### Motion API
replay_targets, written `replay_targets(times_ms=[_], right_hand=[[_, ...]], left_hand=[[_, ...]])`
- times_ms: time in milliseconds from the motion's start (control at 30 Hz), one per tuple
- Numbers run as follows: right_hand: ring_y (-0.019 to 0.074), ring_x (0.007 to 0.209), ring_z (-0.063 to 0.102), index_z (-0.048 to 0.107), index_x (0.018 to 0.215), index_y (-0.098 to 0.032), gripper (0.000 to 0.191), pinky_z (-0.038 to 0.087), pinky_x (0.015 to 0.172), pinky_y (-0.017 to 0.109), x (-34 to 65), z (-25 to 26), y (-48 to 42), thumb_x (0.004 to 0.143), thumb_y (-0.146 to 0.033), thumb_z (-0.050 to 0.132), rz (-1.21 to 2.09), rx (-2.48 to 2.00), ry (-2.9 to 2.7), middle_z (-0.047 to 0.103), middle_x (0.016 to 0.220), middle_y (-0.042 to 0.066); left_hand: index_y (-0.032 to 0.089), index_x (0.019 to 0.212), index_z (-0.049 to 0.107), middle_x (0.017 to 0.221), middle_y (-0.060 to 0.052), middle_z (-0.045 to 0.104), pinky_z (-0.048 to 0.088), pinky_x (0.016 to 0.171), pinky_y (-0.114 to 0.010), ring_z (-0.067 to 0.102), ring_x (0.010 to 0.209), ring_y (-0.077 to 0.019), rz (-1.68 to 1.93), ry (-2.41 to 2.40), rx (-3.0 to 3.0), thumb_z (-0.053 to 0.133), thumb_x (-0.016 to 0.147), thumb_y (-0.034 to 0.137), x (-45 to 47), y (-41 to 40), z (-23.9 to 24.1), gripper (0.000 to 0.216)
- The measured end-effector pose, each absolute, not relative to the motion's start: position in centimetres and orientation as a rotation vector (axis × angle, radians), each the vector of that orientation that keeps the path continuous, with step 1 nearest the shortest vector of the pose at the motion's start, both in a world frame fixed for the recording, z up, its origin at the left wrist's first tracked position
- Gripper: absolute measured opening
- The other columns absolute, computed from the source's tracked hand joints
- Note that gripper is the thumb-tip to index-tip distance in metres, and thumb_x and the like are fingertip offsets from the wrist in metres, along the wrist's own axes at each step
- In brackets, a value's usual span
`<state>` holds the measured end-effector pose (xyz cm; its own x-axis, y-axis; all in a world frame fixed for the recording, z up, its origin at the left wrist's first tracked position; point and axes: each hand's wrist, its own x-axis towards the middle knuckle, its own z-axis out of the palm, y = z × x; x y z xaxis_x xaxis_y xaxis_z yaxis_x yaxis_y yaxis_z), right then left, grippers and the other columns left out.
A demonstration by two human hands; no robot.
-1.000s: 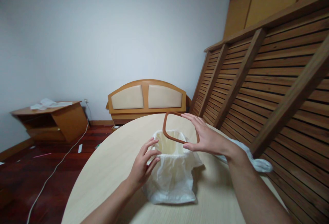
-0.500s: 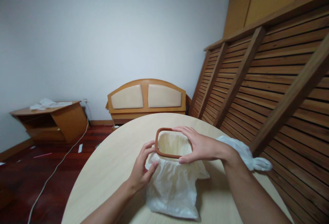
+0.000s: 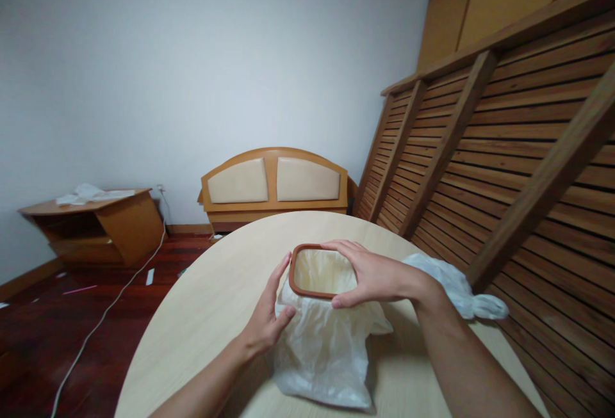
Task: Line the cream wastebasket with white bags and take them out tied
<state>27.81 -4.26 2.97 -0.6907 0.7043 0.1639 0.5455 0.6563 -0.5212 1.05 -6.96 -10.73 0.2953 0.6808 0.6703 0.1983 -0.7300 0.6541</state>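
Note:
A small bin stands on the round pale table (image 3: 202,315), lined with a white plastic bag (image 3: 321,347) that hangs down over its sides. A brown rounded-rectangle rim ring (image 3: 307,291) sits on the bin's top, over the bag. My right hand (image 3: 369,274) grips the ring's right side, thumb at the front and fingers over the far edge. My left hand (image 3: 266,319) is pressed flat against the ring's left side and the bag, fingers stretched out.
A knotted white bag (image 3: 456,290) lies on the table behind my right arm. A slatted wooden bed frame (image 3: 504,149) leans along the right. On the floor stand a headboard (image 3: 273,184) and a low wooden cabinet (image 3: 96,226); a white cable (image 3: 106,309) trails across.
My right hand brought the ring down from above the bin onto its top. My left hand moved from the bag's edge up against the ring's left side.

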Motion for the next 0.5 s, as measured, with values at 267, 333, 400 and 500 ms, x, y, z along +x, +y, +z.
replay_targets(times_ms=[267, 333, 400, 500], right_hand=[[0.0368, 0.138, 0.044, 0.048, 0.147, -0.022, 0.103, 0.033, 0.117, 0.055, 27.8, 3.3, -4.5, 0.060, -0.063, 0.086, 0.618, -0.990, -2.522, 0.052, 0.146, 0.014], [0.0369, 0.137, 0.044, 0.048, 0.147, -0.022, 0.103, 0.033, 0.118, 0.055, 27.8, 3.3, -4.6, 0.059, -0.061, 0.087, 0.635, -1.002, -2.525, 0.052, 0.145, 0.014], [0.0367, 0.138, 0.043, 0.048, 0.147, -0.021, 0.105, 0.032, 0.118, 0.054, 27.7, 3.3, -4.6, 0.059, -0.059, 0.087, 0.635, -1.011, -2.526, 0.051, 0.147, 0.014], [0.0365, 0.139, 0.043, 0.047, 0.148, -0.020, 0.107, 0.032, 0.119, 0.053, 27.6, 3.2, -4.6, 0.057, -0.058, 0.089, 0.631, -1.021, -2.526, 0.050, 0.147, 0.015]], left_hand=[[0.033, 0.157, 0.030, 0.166, -0.006, 0.029, 0.021, 0.126, -0.048, 0.026, 0.153, -0.0283, 1.464, 0.790, 2.175, 0.041, 0.103, 0.051, 1.2, -7.4, -10.0, 0.058], [0.033, 0.156, 0.032, 0.166, -0.005, 0.030, 0.021, 0.126, -0.048, 0.027, 0.153, -0.0277, 1.468, 0.799, 2.163, 0.040, 0.103, 0.050, 1.3, -7.4, -9.8, 0.056], [0.033, 0.155, 0.034, 0.165, -0.006, 0.031, 0.021, 0.126, -0.048, 0.026, 0.153, -0.0277, 1.472, 0.802, 2.153, 0.040, 0.104, 0.049, 1.3, -7.5, -9.7, 0.055], [0.030, 0.154, 0.036, 0.164, -0.008, 0.032, 0.021, 0.125, -0.050, 0.026, 0.153, -0.0286, 1.473, 0.795, 2.146, 0.040, 0.103, 0.049, 1.4, -7.5, -9.6, 0.054]])
